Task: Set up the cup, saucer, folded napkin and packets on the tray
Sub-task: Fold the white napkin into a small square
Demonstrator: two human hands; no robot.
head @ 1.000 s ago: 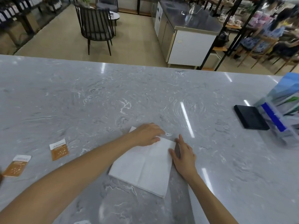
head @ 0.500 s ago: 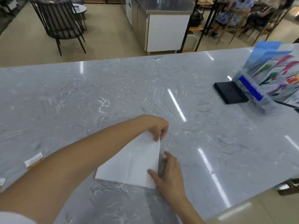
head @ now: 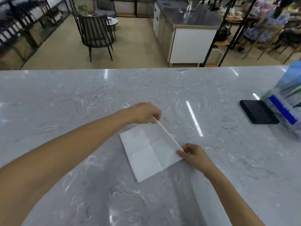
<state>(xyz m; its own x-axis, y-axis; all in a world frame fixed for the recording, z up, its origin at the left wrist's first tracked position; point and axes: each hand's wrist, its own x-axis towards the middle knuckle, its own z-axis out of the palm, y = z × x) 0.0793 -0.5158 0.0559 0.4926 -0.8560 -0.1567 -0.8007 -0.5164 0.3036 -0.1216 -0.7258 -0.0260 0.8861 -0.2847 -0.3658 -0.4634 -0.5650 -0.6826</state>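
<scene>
A white paper napkin (head: pixel 146 150) lies on the grey marble counter (head: pixel 81 98), creased into quarters. My left hand (head: pixel 145 113) pinches its far right corner, and that edge is lifted a little off the counter. My right hand (head: pixel 192 154) pinches the near right corner. No cup, saucer, tray or packets show in this view.
A flat black pad (head: pixel 259 114) lies at the right, beside a clear leaflet holder (head: pixel 286 101) with a blue strip. Beyond the counter's far edge stand a black chair (head: pixel 96 33) and a steel-topped cabinet (head: pixel 189 35). People sit at the far right.
Both hands went from pressing flat on the napkin to pinching its right-hand corners and lifting that edge. The view shifted right, so the packets at the left have left the frame.
</scene>
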